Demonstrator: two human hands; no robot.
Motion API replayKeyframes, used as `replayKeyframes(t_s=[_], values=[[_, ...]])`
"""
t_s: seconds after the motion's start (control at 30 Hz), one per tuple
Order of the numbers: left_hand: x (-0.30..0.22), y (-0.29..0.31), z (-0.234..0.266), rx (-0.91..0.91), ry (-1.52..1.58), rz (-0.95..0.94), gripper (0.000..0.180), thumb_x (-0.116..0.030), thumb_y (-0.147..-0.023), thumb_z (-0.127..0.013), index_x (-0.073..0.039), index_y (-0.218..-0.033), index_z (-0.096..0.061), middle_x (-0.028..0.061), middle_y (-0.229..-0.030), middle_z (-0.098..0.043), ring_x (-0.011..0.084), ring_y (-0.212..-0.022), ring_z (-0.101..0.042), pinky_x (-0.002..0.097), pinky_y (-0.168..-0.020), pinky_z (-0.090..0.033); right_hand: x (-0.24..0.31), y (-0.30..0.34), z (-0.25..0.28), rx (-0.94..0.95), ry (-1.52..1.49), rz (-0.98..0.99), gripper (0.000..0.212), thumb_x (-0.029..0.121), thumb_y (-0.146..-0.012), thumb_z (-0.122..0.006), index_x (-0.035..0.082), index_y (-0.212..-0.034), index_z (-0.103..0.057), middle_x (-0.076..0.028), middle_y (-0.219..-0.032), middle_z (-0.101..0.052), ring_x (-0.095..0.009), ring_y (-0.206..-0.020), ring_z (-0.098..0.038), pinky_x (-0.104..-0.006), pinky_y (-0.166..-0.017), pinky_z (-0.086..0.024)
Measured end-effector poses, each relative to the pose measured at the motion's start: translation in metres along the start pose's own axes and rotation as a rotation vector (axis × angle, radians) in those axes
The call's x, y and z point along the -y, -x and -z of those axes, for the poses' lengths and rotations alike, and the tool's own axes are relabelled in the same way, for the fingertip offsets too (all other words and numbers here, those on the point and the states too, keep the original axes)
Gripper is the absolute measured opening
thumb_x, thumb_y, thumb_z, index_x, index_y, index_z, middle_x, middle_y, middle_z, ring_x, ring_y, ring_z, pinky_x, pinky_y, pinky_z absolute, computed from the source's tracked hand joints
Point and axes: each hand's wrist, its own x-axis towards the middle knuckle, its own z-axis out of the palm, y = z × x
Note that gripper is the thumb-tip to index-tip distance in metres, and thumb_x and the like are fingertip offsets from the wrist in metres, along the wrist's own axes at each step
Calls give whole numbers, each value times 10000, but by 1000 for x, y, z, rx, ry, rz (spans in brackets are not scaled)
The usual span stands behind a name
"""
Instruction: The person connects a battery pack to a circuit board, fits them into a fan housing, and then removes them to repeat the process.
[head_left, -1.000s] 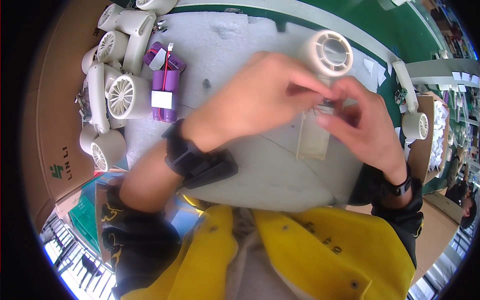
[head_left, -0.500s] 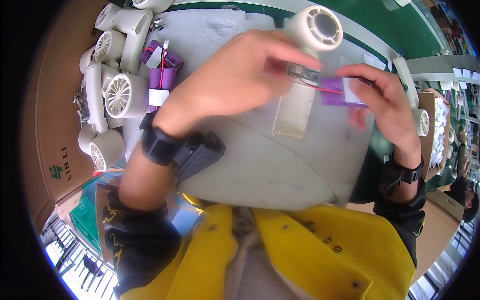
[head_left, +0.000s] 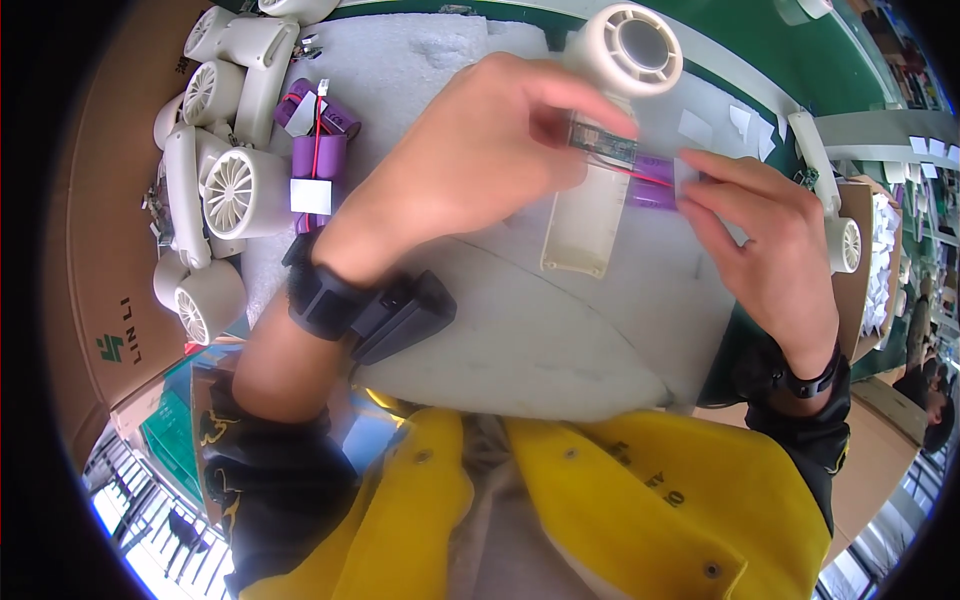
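A cream hand-held fan housing (head_left: 600, 130) lies on the white foam pad (head_left: 560, 330), its round head away from me and its handle toward me. My left hand (head_left: 480, 150) pinches a small green circuit board (head_left: 603, 148) over the handle. Red wires run from the board to a purple battery cell (head_left: 655, 190), which my right hand (head_left: 770, 250) grips by its white-labelled end, just right of the handle.
Several cream fan housings (head_left: 225, 190) are piled at the pad's left edge beside more purple battery cells (head_left: 318, 160) with red wires. A brown cardboard box (head_left: 100, 250) stands at far left. Another fan part (head_left: 835, 220) lies at right, near paper scraps (head_left: 720, 125).
Both hands moved apart: my left hand lifted the circuit board off the handle, and my right hand drew the purple battery out to the right on its wires.
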Motion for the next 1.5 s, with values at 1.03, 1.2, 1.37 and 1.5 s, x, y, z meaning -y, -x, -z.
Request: replayKeyframes(t_s=[1.03,1.2,1.37,1.5], values=[[-2,-1,5,76,18,107,330,63,-811,-638,-46,-1113,-716,-2,-905,-656,54,-796,-578,222,-716,-470,3,-1,-3,5,61,15,161,-32,-756,-701,-14,-890,-612,-158,-1025,-668,-340,-797,-645,-378,-703,-545],[-3,-1,4,63,11,145,321,57,-805,-650,-43,-1102,-718,-3,-872,-655,55,-767,-577,224,-693,-471,-11,-9,6,107,-137,-95,155,3,-795,-679,-11,-904,-569,-155,-1055,-647,-277,-755,-629,-343,-671,-524],[7,-1,1,11,41,15,354,-32,-748,-636,-90,-1080,-745,12,-662,-576,69,-539,-482,251,-483,-411,-51,-14,25,60,-404,-303,176,85,-847,-689,0,-972,-598,-135,-1070,-655,-202,-758,-618,-292,-642,-500],[-2,-1,1,39,26,112,317,60,-794,-648,-33,-1089,-719,-5,-861,-652,47,-755,-574,217,-684,-468,-52,-24,20,-438,98,-519,278,148,-848,-730,27,-1078,-628,-103,-1096,-662,-187,-842,-631,-298,-690,-504]])
